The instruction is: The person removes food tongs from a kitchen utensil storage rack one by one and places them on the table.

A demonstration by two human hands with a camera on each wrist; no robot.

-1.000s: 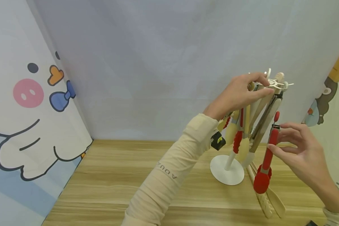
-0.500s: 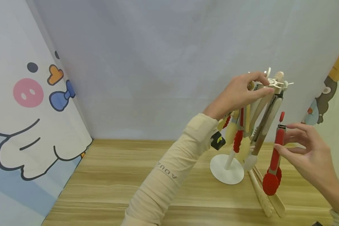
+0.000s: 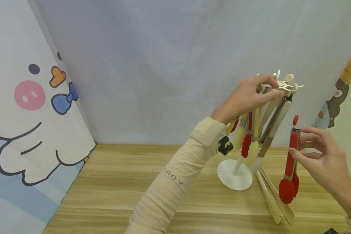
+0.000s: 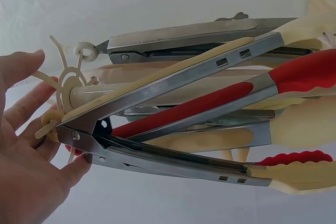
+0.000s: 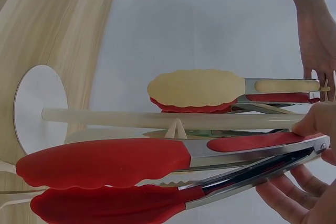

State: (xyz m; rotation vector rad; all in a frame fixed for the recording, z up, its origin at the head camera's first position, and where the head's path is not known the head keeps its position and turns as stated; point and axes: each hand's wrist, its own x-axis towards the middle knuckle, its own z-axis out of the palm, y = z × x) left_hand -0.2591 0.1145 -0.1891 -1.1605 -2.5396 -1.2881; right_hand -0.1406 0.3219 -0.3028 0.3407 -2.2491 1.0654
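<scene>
A white utensil stand (image 3: 235, 182) with a hooked top (image 3: 286, 86) holds several hanging tongs in beige, grey and red. My left hand (image 3: 245, 97) holds the stand at its hooked top, thumb and fingers around the rim. Close by that hand hang beige-tipped tongs (image 4: 173, 87) with their arms spread. To the right of the stand, my right hand (image 3: 324, 154) pinches red tongs (image 3: 292, 159) near their hinge end, between thumb and fingers. These tongs point downward, their scalloped red heads (image 5: 105, 163) slightly apart, and their pull ring stands up at the top.
Two long pale utensils (image 3: 269, 203) lie on the wooden table (image 3: 111, 182) below the red tongs, their far ends by the stand's base. A grey-white cloth (image 3: 152, 81) hangs behind the table. Cartoon-printed panels (image 3: 29, 94) stand at both sides.
My right hand has carried the red tongs to the right, away from the stand. Grey tongs on the stand have swung slightly. My left hand keeps its place at the top.
</scene>
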